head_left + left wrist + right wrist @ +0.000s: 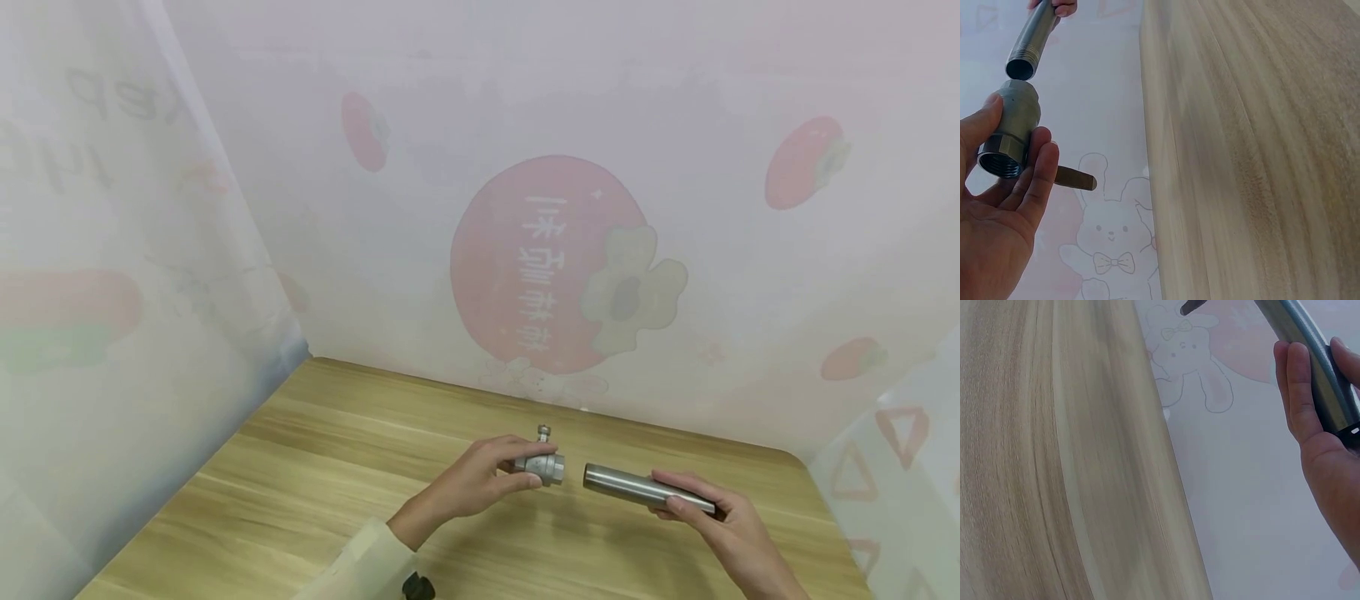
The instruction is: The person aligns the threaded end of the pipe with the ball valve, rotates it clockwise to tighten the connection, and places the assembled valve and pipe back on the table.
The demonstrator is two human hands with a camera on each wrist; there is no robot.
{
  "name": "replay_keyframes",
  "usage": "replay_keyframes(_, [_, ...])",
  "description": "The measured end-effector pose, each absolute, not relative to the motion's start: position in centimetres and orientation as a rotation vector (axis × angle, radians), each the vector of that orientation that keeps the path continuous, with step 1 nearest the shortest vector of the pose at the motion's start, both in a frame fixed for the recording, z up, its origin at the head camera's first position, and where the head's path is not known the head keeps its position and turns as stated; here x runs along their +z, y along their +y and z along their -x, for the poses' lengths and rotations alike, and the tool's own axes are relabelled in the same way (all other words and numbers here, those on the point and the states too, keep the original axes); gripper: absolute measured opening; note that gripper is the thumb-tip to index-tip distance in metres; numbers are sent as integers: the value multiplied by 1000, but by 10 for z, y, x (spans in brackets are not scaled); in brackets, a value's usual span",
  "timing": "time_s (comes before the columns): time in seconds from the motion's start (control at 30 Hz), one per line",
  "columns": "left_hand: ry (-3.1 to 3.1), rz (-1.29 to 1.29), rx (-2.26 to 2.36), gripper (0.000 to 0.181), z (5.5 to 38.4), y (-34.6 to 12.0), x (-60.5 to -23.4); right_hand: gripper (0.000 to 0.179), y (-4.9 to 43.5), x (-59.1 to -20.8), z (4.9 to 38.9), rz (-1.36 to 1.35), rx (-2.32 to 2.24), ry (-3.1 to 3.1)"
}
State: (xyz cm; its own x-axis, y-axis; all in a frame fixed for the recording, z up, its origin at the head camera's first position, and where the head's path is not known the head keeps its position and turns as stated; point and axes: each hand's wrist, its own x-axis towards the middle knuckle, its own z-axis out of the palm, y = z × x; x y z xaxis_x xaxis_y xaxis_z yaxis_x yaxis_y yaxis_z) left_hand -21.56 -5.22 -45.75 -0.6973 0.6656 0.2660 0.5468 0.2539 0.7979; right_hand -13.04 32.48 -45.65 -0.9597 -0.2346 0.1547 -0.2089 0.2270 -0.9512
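In the head view my left hand (pixel 480 475) grips a silver ball valve (pixel 553 469) between thumb and fingers, above the table, its stem standing up. The left wrist view shows the valve's threaded opening (pixel 1000 164) and its lever handle (pixel 1077 179) jutting past the fingers. My right hand (pixel 727 523) holds a straight steel pipe (pixel 626 483) near its far right end. Threads ring the pipe's open end (pixel 1020 67), which points at the valve. A small gap separates the two in the head view. Fingers and thumb lie along the pipe (pixel 1302 331) in the right wrist view.
A wood-grain table (pixel 315 442) lies below both hands. Pale hanging sheets printed with fruit and letters form a back wall (pixel 420 225) and a left side wall (pixel 150 367) close to the table's edges. A black piece (pixel 417 587) sits by the left sleeve.
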Motion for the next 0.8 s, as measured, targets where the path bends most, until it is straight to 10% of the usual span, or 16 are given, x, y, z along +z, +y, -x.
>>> replay_keyframes(0.8, [2373, -1182, 1439, 50, 211, -45, -457, 37, 319, -460, 132, 557, -1933, 2428])
